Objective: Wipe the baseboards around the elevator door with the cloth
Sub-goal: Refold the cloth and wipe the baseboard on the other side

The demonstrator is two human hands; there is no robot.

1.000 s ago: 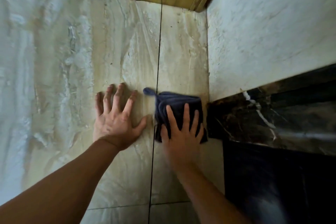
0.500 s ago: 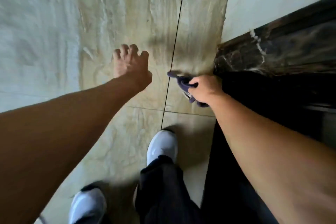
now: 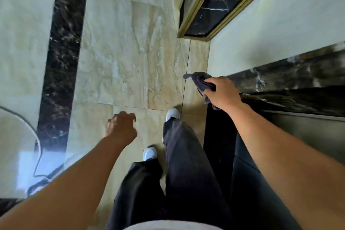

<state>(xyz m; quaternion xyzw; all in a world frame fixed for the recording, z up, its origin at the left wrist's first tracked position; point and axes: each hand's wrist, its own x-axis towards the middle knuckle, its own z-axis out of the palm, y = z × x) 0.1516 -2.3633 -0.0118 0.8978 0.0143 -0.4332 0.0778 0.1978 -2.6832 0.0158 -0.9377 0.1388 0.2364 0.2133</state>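
Under right hand, cloth mostly hidden, fingers unseen

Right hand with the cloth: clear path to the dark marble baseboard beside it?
Probably yes. The right hand grips the cloth right at the end of the dark baseboard, with nothing visible between them.

White shoes stand on beige tiles near a brass-framed stand.
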